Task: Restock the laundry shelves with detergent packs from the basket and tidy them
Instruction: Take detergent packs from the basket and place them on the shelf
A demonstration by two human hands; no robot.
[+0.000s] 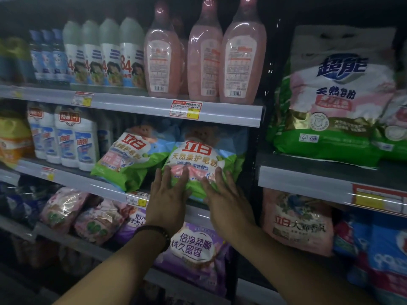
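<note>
Currently, head view: left hand [168,195] and right hand [223,194] are pressing flat on the green detergent pack [198,158], each grip spread, fingers straight. Pack is lying at the right end of the middle shelf [88,183], at its front edge, just beside a twin pack [130,155] on its left.

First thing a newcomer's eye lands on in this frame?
The left hand and right hand press flat on a green-and-white plastic detergent pack at the middle shelf front, centre frame. Above, tall pink plastic bottles stand on the top shelf. A large green-and-pink detergent bag stands at right.
</note>
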